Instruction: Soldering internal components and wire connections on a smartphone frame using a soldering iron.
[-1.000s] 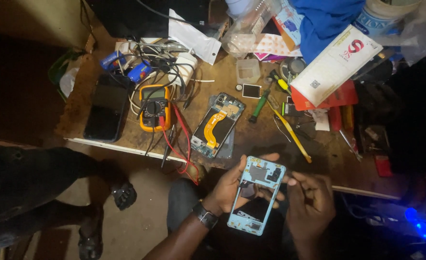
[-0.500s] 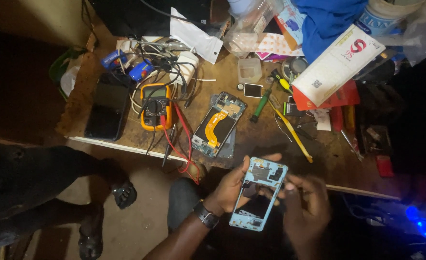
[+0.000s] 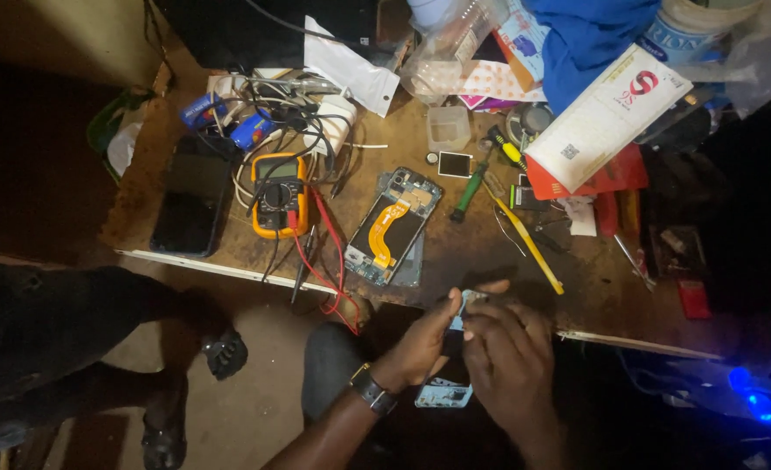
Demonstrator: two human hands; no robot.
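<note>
Clutter is spread over a worn wooden bench [image 3: 455, 252]: a yellow multimeter [image 3: 278, 193], an opened phone [image 3: 394, 226]. Near its edge, a pale blue phone frame [image 3: 444, 393], mostly hidden, is gripped by left hand [image 3: 422, 344] and right hand [image 3: 509, 365], fingers curled around it.

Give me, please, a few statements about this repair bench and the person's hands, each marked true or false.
1. Both hands hold a light-blue phone frame below the table edge. True: the left hand and the right hand close around it.
2. The yellow multimeter lies in the person's lap. False: it lies on the wooden table, with red and black leads trailing from it.
3. An opened phone with an orange flex cable lies on the table. True.
4. The left wrist is bare. False: it wears a dark wristwatch.
5. A green-handled screwdriver lies to the right of the opened phone. True.
</note>
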